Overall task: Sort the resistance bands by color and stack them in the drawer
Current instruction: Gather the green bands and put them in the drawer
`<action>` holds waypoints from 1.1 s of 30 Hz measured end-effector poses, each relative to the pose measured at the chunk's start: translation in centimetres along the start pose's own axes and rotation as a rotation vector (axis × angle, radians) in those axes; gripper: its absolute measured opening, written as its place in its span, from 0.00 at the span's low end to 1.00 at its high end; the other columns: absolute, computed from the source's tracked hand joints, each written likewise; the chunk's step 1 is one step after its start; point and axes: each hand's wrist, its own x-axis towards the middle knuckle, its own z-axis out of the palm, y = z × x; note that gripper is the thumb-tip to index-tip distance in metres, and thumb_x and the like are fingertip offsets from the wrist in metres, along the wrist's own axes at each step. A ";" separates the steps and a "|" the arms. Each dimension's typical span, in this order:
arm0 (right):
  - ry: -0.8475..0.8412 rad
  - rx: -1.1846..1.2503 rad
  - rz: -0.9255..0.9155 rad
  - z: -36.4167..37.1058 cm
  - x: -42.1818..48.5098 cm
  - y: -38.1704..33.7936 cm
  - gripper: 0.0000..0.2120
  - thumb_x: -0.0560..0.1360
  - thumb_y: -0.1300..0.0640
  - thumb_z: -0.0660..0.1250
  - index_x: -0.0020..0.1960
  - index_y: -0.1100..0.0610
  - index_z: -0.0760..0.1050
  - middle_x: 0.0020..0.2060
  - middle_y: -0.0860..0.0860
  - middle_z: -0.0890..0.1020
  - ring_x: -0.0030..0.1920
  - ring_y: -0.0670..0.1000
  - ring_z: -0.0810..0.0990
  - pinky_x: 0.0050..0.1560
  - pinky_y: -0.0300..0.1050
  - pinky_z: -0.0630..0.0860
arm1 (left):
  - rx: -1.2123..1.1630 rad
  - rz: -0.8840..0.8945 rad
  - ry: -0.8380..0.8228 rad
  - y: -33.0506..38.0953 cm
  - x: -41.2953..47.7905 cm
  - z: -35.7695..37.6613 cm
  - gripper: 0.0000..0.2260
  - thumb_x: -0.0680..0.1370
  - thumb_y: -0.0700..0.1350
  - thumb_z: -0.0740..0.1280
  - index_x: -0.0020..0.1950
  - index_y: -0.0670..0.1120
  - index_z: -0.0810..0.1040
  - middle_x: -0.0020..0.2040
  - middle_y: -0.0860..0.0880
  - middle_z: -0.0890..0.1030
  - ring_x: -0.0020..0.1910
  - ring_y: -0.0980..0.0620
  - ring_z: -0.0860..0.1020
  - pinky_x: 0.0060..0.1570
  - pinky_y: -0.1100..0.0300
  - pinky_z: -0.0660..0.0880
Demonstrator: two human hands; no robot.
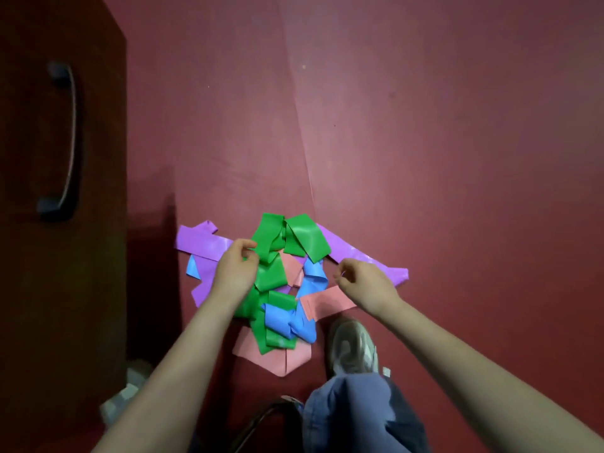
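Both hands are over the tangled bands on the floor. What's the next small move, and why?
Probably lift the green band up and clear with the left hand. Its fingers look to pinch that band's edge, and green lies on top of the pile, over the pink band and blue band. The right hand, curled beside the purple band, could pin the rest down.

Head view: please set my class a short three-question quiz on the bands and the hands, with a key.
1. True or false: a yellow band lies in the pile of bands.
2. Which band does the left hand pinch? A green, B pink, C blue.
3. Fill in: the handle is on the person's ____ side.
Key: 1 false; 2 A, the green band; 3 left.
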 end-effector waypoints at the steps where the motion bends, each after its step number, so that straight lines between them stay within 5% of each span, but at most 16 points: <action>1: -0.019 0.000 -0.004 0.8 0.9 0.2 0.06 0.73 0.59 0.59 0.42 0.55 0.74 0.45 0.56 0.82 0.50 0.58 0.79 0.46 0.47 0.72 | 0.038 -0.019 0.008 -0.4 0.8 0.6 0.13 0.75 0.35 0.60 0.59 0.37 0.72 0.56 0.37 0.77 0.56 0.40 0.74 0.55 0.54 0.69; 7: -0.045 0.062 -0.085 3.0 4.5 -0.6 0.07 0.74 0.59 0.60 0.49 0.57 0.76 0.39 0.51 0.76 0.50 0.58 0.78 0.44 0.47 0.71 | 0.226 -0.020 -0.009 -2.3 4.8 2.8 0.23 0.75 0.42 0.64 0.68 0.38 0.64 0.66 0.35 0.68 0.67 0.39 0.66 0.64 0.52 0.63; 15: -0.012 0.226 -0.079 5.1 6.9 0.4 0.08 0.73 0.61 0.61 0.39 0.49 0.70 0.41 0.57 0.82 0.45 0.56 0.78 0.46 0.50 0.73 | 0.306 -0.149 0.024 -3.6 8.9 4.8 0.26 0.77 0.49 0.61 0.71 0.38 0.59 0.69 0.37 0.67 0.69 0.39 0.66 0.67 0.48 0.62; 21: 0.007 0.403 -0.043 5.6 7.9 -0.1 0.08 0.73 0.65 0.60 0.43 0.56 0.76 0.37 0.53 0.79 0.41 0.52 0.76 0.47 0.47 0.73 | 0.201 -0.148 -0.054 -4.1 11.2 4.9 0.31 0.67 0.57 0.69 0.63 0.40 0.70 0.60 0.39 0.77 0.61 0.39 0.74 0.63 0.42 0.68; 24: 0.015 0.501 -0.033 5.8 8.6 -0.8 0.08 0.73 0.67 0.60 0.45 0.61 0.77 0.36 0.54 0.77 0.37 0.51 0.75 0.43 0.43 0.73 | 0.109 -0.130 -0.125 -4.6 11.5 5.3 0.26 0.57 0.58 0.69 0.49 0.45 0.79 0.49 0.39 0.82 0.55 0.38 0.78 0.60 0.41 0.71; 27: 0.088 0.557 -0.042 5.9 9.4 -1.5 0.08 0.73 0.68 0.60 0.48 0.63 0.76 0.38 0.54 0.76 0.37 0.50 0.73 0.40 0.36 0.69 | 0.079 -0.094 -0.103 -4.3 10.3 5.4 0.24 0.61 0.52 0.68 0.53 0.42 0.79 0.33 0.44 0.76 0.54 0.34 0.76 0.52 0.46 0.70; 29: 0.169 0.542 -0.061 5.9 10.2 -2.0 0.10 0.73 0.67 0.61 0.53 0.62 0.75 0.43 0.56 0.78 0.39 0.49 0.73 0.44 0.35 0.70 | 0.063 -0.030 -0.058 -4.3 9.5 5.2 0.20 0.61 0.51 0.64 0.49 0.45 0.79 0.28 0.54 0.69 0.51 0.35 0.76 0.48 0.52 0.66; 33: 0.187 0.490 -0.157 5.4 11.5 -3.6 0.22 0.72 0.66 0.65 0.65 0.61 0.68 0.62 0.58 0.73 0.60 0.55 0.73 0.64 0.48 0.68 | 0.020 0.068 -0.042 -4.5 8.6 4.4 0.14 0.59 0.56 0.63 0.40 0.51 0.76 0.31 0.53 0.72 0.48 0.37 0.77 0.55 0.44 0.71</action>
